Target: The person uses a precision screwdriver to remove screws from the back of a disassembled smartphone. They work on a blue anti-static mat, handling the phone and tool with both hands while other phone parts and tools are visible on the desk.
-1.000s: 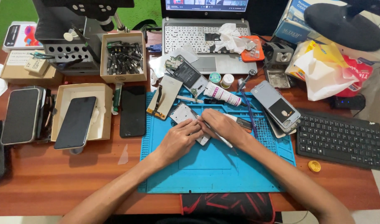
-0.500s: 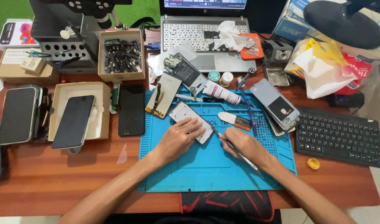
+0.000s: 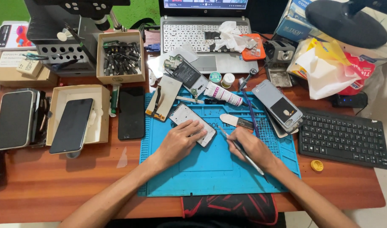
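Left hand (image 3: 179, 141) flat, fingers spread, pinning opened phone (image 3: 192, 124) on blue mat (image 3: 210, 177); right hand (image 3: 251, 147) closed round thin tool (image 3: 241, 150); phone looks light, thin, fragile; best held by edges.

- Bright, even light from above; sharp overall.
- Soft, short shadows under forearms, falling toward viewer from blue mat (image 3: 210, 177).
- Faint sheen on the wood left of the mat.
- Slight wide-angle bending far from the mat.
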